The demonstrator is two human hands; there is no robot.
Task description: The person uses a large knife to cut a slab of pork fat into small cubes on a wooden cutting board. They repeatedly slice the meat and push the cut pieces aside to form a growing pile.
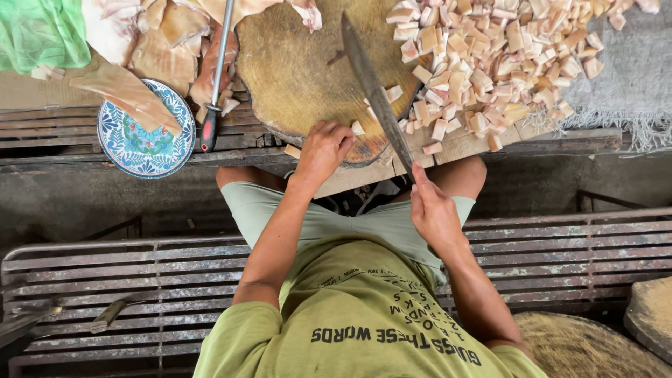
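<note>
The right hand [435,210] is closed around the handle of a long knife [374,94], fingers wrapped tight, with the dark blade slanting up and away over a round wooden chopping block [294,66]. The blade's tip is above the block's far part, and its lower length crosses the block's near right edge. The left hand [323,148] rests on the near rim of the block, fingers curled down and bunched together beside a small pale cube of meat [358,128]; whether it pinches anything I cannot tell. To the right of the block, a big heap of diced meat pieces [490,63] spreads over a wooden board [462,145], some cubes touching the blade's side. To the left, large uncut slabs of meat [164,42] lie on the bench, one hanging over a blue patterned plate [143,147]. A sharpening rod with a red and black handle [215,84] lies just left of the block. A green mesh bag [38,31] sits at the far left corner.
</note>
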